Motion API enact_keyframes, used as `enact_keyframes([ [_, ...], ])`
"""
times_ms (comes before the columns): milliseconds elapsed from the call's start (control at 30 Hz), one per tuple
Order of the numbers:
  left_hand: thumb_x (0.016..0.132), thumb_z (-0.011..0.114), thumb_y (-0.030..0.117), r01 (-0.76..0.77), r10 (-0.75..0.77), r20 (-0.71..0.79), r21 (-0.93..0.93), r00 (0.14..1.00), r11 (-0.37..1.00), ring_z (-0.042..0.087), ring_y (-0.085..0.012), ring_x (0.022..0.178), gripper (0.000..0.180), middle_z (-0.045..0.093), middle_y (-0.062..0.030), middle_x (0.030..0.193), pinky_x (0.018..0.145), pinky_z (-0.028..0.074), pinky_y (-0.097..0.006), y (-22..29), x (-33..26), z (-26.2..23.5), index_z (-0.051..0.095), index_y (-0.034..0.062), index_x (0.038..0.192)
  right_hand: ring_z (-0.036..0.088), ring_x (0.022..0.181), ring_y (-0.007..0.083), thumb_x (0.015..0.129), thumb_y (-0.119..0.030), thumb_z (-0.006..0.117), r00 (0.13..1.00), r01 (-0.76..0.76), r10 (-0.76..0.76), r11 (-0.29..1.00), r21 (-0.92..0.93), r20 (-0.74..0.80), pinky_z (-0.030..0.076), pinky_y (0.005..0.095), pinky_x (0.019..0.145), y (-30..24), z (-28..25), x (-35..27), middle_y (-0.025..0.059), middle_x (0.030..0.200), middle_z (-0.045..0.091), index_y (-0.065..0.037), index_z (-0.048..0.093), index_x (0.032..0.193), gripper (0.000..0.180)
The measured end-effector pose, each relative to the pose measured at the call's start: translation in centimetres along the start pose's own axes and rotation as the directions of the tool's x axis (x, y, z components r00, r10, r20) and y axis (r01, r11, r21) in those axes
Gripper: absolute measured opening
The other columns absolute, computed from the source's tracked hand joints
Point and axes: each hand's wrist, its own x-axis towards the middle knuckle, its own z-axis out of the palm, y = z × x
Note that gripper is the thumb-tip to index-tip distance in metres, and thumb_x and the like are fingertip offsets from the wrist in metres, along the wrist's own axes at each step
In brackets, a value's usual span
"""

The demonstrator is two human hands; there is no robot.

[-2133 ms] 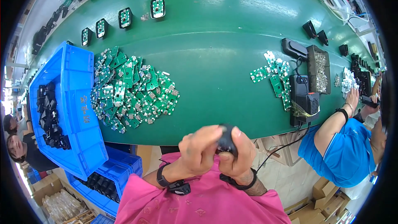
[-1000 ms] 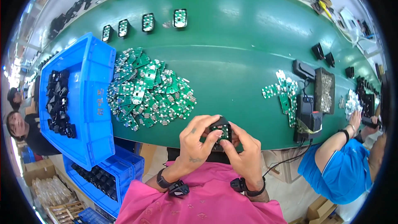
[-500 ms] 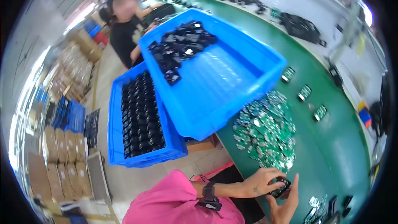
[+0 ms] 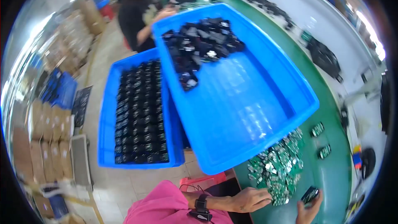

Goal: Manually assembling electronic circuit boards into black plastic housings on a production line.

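My left hand, with a black band on its wrist, is at the near left edge of a heap of small green circuit boards. Its fingers are curled together against the heap; whether a board is between them is hidden. Apart from it, to the right, my right hand grips a small black housing between thumb and fingers, above the green bench top.
A large blue bin holding black parts juts over the bench. Left of it, another blue bin holds rows of black parts. Two loose boards lie at the right. A co-worker is beyond the bins.
Both hands were together around the black housing. My left hand has let go and moved left to the heap; my right hand keeps the housing, farther right. The whole view has shifted.
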Motion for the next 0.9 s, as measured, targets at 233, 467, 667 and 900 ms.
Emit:
enact_keyframes([
  [233,0.081,0.071,0.010,-0.196,0.175,0.110,0.228,0.978,0.954,0.061,-0.0198,0.054,0.010,0.063,-0.0030,0.069,0.047,0.046,-0.032,-1.2,-0.4,-1.2,0.066,0.0071,0.089,0.064,0.098,0.0234,0.071,-0.012,0.081,0.971,-0.239,0.220,0.925,-0.295,-0.098,0.050,0.0352,0.086,5.4,-0.6,9.6,0.0150,0.110,0.066,-0.002,0.044,0.138,0.077],
  [467,0.080,0.069,0.007,-0.192,0.162,0.154,0.211,0.975,0.958,0.064,-0.0203,0.057,0.006,0.067,-0.0043,0.074,0.049,0.048,-0.032,-1.0,-0.6,-0.5,0.067,0.0051,0.085,0.066,0.095,0.0278,0.069,-0.015,0.083,0.948,-0.316,0.286,0.896,-0.312,-0.139,0.052,0.0385,0.085,7.9,-1.0,11.6,0.0176,0.109,0.067,-0.005,0.045,0.137,0.079],
  [667,0.083,0.066,0.007,-0.163,0.127,0.139,0.286,0.982,0.944,0.063,-0.0252,0.057,0.005,0.065,-0.0081,0.072,0.052,0.049,-0.035,-1.0,-0.4,-0.7,0.067,0.0036,0.087,0.056,0.121,0.0395,0.068,-0.023,0.086,0.951,-0.305,0.305,0.915,-0.266,-0.043,0.044,0.0436,0.102,7.4,-0.3,13.6,0.0278,0.131,0.056,0.000,0.040,0.141,0.090],
  [900,0.081,0.066,0.005,-0.249,0.194,0.210,0.280,0.958,0.927,0.061,-0.0246,0.056,0.009,0.063,-0.0072,0.070,0.050,0.048,-0.035,-1.0,-0.2,-0.1,0.067,0.0043,0.090,0.052,0.123,0.0394,0.075,-0.029,0.078,0.864,-0.487,0.411,0.533,-0.692,-0.292,0.044,0.0452,0.103,17.8,-14.5,6.8,0.0254,0.132,0.055,0.001,0.049,0.136,0.075],
])
